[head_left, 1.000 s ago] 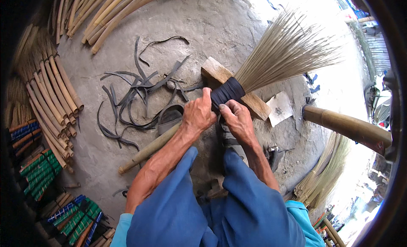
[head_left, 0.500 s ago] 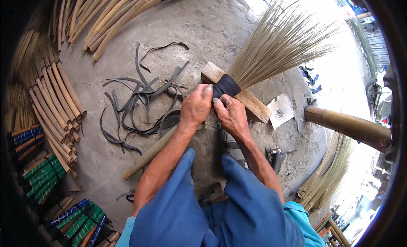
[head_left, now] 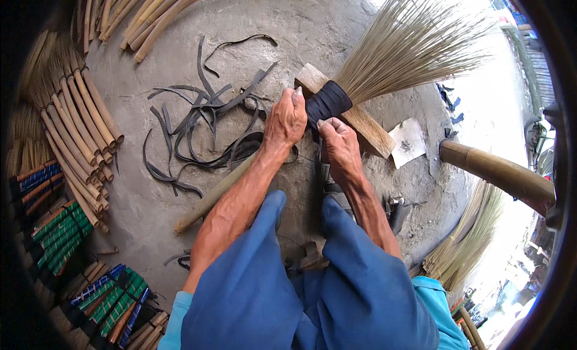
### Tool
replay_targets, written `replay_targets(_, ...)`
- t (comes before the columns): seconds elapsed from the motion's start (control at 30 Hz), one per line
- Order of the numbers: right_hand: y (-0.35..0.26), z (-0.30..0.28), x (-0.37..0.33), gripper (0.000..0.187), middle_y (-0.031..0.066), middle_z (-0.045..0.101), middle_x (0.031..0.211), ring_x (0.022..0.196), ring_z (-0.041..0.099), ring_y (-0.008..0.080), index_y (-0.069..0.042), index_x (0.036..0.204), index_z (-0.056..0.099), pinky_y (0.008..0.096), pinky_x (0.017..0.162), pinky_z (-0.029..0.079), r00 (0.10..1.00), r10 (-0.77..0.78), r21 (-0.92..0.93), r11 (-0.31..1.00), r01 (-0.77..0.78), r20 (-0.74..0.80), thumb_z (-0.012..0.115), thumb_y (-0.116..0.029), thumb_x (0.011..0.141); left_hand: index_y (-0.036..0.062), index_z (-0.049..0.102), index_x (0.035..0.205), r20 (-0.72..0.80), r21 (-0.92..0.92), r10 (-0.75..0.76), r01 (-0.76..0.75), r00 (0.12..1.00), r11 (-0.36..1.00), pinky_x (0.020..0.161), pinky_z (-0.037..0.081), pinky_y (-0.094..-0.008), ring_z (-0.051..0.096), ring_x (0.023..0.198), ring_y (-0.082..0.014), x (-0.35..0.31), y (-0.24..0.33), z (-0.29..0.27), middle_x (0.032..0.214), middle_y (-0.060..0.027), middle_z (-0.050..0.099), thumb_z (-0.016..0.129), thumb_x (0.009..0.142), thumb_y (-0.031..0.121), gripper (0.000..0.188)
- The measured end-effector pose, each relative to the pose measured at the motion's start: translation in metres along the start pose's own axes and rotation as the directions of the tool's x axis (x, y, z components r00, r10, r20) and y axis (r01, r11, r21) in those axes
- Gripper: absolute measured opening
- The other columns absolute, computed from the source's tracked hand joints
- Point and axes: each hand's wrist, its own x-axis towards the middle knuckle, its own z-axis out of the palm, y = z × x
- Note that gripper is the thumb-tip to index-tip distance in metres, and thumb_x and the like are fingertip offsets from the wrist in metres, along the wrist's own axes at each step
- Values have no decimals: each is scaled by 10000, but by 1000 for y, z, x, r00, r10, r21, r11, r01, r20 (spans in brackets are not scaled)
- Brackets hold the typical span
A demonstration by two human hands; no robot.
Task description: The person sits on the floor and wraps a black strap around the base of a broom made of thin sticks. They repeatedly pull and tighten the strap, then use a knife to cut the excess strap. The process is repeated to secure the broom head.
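A broom head of pale, stiff bristles [head_left: 412,46] fans toward the far right, bound at its base by a wide black rubber band [head_left: 329,102]. Beneath the binding lies a squared wooden block [head_left: 369,128]. My left hand [head_left: 286,120] is closed at the near-left edge of the binding, thumb up; its fingers hide whatever they hold. My right hand [head_left: 341,147] pinches a dark strip at the binding's lower edge, thumb against the forefinger. A pale bamboo pole [head_left: 210,199] runs under my left forearm toward the binding; where it ends is hidden.
Loose black rubber strips [head_left: 204,118] lie tangled on the ground left of my hands. Bamboo-handled brooms [head_left: 81,127] are stacked along the left. A thick bamboo post [head_left: 496,172] juts in at the right, above a bundle of bristles [head_left: 466,236]. A white paper scrap [head_left: 409,142] lies beside the block.
My hands have drawn farther apart, the left one going up along the binding's edge. More of the black binding shows between them. The whole view has shifted slightly.
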Motion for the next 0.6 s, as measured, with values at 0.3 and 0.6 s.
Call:
replay_targets(0.3,4,-3,10,368,-12,564,738,729,491,91,25,878,666,342,648,440,990,-143,-238,962,134,-22,702,-298,1052,-48,620,1309,49,-17,30,-29,998,999,994,526,-554,658,1173,-576,-5,14,-10,1236,-356,699,393,1164,449,566)
replay_targets(0.6,4,-3,10,297,-59,542,816,750,440,55,-30,960,701,292,642,375,996,-84,-197,977,86,19,668,-293,1094,-26,613,1265,101,-80,113,-105,988,991,959,523,-531,688,1072,-500,-7,13,-19,1146,-329,699,498,1097,406,478)
